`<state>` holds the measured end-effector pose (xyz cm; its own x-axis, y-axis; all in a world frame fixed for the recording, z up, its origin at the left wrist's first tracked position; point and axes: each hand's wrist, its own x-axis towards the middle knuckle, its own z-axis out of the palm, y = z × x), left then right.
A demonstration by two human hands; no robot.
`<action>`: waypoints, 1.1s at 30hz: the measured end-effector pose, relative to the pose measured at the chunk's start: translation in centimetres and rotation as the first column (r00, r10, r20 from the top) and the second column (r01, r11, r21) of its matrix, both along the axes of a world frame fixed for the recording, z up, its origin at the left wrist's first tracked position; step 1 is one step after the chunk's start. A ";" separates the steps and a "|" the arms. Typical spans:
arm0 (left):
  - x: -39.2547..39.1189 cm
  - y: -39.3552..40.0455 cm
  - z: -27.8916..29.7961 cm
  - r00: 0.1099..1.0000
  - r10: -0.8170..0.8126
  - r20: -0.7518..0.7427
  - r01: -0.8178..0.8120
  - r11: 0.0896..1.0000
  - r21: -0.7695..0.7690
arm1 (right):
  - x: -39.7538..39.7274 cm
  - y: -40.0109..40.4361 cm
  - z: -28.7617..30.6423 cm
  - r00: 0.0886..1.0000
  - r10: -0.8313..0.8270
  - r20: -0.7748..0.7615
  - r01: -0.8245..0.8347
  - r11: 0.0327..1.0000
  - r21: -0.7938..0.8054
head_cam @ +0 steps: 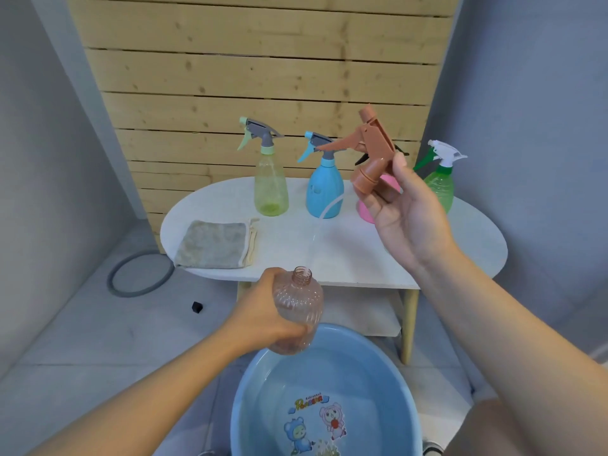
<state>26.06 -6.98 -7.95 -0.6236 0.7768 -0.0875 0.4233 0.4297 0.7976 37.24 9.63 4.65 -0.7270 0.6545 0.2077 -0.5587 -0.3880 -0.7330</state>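
My left hand [263,317] grips a clear pinkish ribbed bottle [301,311] with its neck open, held above a blue basin [250,390]. My right hand [408,212] holds a brown trigger sprayer head [368,153] raised over the table. A thin clear tube [324,218] hangs from the sprayer down toward the bottle's mouth.
On the white oval table [362,258] stand a yellow-green spray bottle [269,179], a blue one [324,185], a pink one [366,212] partly hidden by my hand, and a green one [441,182]. A folded grey cloth [214,245] lies at the left. A grey ring [141,274] lies on the floor.
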 end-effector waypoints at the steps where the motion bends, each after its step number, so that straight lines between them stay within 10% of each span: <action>1: 0.0 0.1 0.0 1.000 0.003 0.001 -0.003 1.000 0.005 | -0.2 -0.1 -0.2 1.000 0.011 0.008 -0.011 1.000 0.000; 14: -0.7 0.5 -0.3 0.994 0.071 0.078 -0.074 0.997 0.037 | -0.1 -1.6 -2.1 0.976 0.112 0.186 -0.130 0.988 0.087; 22: 0.8 1.4 0.5 0.999 0.039 0.009 -0.040 0.997 0.069 | -1.7 -2.1 -5.0 0.784 0.006 0.620 -0.200 0.949 0.243; 28: 1.5 2.1 0.2 0.995 0.102 0.013 -0.102 0.986 0.129 | -1.6 -1.8 -4.5 0.697 -0.343 0.629 -0.304 0.654 0.693; 33: 2.1 2.5 0.3 0.991 0.131 0.013 -0.132 0.976 0.176 | -0.7 -0.6 -3.8 0.683 -0.319 0.657 -0.467 0.501 0.729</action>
